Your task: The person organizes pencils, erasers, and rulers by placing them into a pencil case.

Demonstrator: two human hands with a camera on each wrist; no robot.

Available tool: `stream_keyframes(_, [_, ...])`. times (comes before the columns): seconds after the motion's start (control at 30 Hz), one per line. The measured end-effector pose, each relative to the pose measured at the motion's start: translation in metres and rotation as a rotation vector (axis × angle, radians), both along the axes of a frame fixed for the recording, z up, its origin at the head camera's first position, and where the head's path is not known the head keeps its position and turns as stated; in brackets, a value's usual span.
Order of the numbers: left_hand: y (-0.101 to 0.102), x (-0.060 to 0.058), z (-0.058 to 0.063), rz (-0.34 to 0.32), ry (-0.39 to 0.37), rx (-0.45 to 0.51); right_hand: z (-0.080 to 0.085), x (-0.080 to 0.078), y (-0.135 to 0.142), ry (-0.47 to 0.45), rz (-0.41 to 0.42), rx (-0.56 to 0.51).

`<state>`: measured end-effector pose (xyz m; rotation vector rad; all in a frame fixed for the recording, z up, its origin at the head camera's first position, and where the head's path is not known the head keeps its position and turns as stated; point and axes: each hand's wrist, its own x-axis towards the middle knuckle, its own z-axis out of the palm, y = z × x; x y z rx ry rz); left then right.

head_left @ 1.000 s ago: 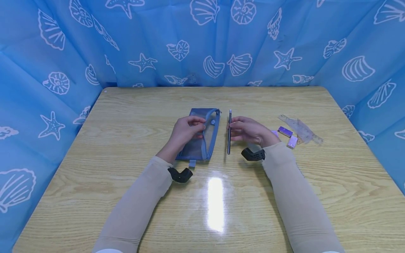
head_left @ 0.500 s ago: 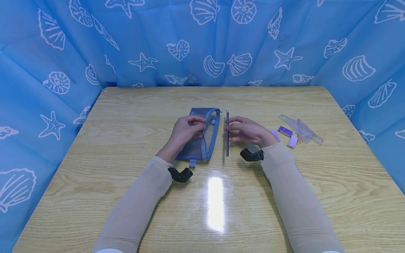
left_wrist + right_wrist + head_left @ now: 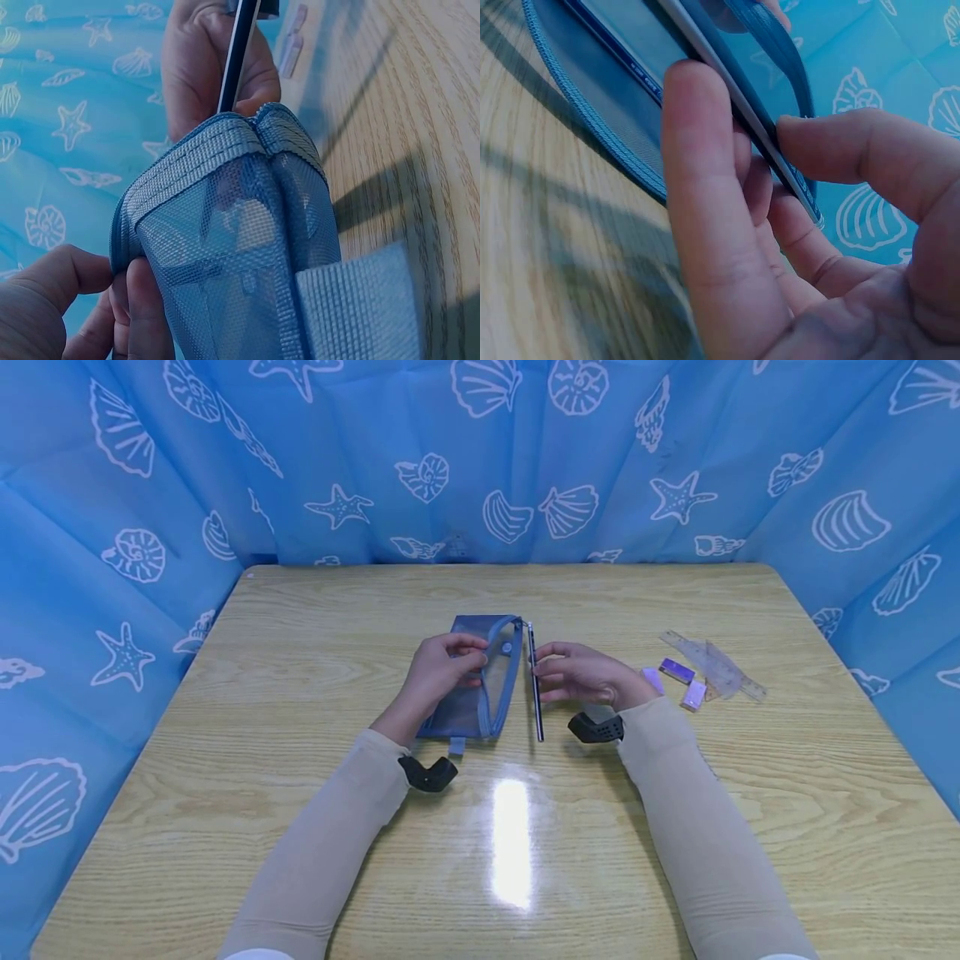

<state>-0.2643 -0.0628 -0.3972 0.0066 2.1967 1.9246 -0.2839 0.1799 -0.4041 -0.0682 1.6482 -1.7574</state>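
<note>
A blue mesh pencil case [image 3: 463, 714] lies on the table with its zipped mouth unzipped and facing right. My left hand [image 3: 446, 670] pinches the near lip of that mouth between thumb and fingers, as the left wrist view shows of the hand [image 3: 45, 307] and case [image 3: 217, 240]. Between the thumb and fingers of my right hand [image 3: 583, 677] is a dark pencil [image 3: 537, 706] with a pale stripe. Its far end is by the zipper. In the right wrist view the pencil [image 3: 750, 112] crosses the case's mouth, and a dark blue stick with lettering [image 3: 622, 56] shows inside.
To the right lie purple-wrapped erasers [image 3: 677, 672], with one partly behind my right wrist. Beside them a clear ruler [image 3: 678, 647] and a transparent set square [image 3: 723, 672] overlap. A shell-patterned blue curtain [image 3: 480, 452] hangs behind the wooden table [image 3: 225, 777].
My right hand has moved slightly left with the pencil, which has come up to the case's mouth and tilted, its far end leaning left. The left hand has stayed on the case.
</note>
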Motion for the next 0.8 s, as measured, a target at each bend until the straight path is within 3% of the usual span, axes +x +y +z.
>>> stream_keyframes(0.47, [0.002,0.001,0.0,-0.003,0.002,0.011,-0.005,0.002,-0.015,-0.006,0.013,0.018])
stream_keyframes(0.8, [0.004,0.002,0.0,-0.024,0.015,0.009,-0.014,0.005,-0.036,0.066,-0.107,-0.025])
